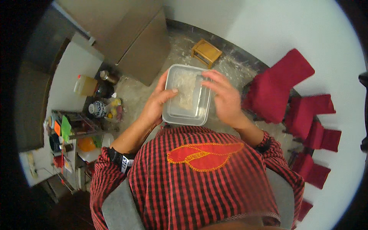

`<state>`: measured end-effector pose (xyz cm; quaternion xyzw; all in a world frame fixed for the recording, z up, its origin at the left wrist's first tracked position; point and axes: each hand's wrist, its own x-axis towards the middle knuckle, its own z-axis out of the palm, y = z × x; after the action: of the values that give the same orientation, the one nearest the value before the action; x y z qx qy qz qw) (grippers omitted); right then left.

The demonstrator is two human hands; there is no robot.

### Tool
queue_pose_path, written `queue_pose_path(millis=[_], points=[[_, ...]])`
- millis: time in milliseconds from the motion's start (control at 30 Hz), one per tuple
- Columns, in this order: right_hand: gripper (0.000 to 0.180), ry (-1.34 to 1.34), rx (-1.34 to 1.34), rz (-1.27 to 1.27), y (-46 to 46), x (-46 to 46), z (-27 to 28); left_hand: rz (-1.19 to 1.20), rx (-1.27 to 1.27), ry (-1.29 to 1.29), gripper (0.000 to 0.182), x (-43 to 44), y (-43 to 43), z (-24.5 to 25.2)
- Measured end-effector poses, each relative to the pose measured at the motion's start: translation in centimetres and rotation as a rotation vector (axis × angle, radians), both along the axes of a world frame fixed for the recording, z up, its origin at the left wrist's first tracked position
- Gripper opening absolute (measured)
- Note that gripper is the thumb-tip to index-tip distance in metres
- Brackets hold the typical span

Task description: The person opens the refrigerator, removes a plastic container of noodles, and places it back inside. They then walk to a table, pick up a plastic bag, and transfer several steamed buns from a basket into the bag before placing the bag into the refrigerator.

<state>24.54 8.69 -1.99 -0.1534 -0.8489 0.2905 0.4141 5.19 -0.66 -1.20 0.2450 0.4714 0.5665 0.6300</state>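
A clear rectangular plastic container is held up in front of my red and black checked garment. My left hand grips its left side, with the thumb over the near face. At the upper right edge, the fingertips of my right hand lie on or just over the rim; whether they press on it cannot be told. Something pale shows in the middle of the container, too blurred to name. Beyond it stands a small yellow wooden stool on the floor.
Red-covered chairs line the wall at right. A large brown cabinet or refrigerator stands at upper left. On the left are an oil jug, a blue and white porcelain jar, a bag of fruit and a rack with cutting boards.
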Motion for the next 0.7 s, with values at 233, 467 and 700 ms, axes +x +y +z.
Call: queue_pose_path(millis=[233,467,700], points=[[0.047,0.172,-0.913,0.218,0.2,-6.5,-1.3,-0.109,0.19,0.267,0.072,-3.6,-2.5,0.8],[0.046,0.245,-1.411,0.194,-1.1,-7.6,-2.7,-0.038,0.175,0.27,0.067,-2.9,-3.4,-1.5],[0.042,0.249,-1.189,0.076,-1.7,-10.5,-3.5,0.038,0.078,0.473,0.045,-5.0,-2.2,0.2]])
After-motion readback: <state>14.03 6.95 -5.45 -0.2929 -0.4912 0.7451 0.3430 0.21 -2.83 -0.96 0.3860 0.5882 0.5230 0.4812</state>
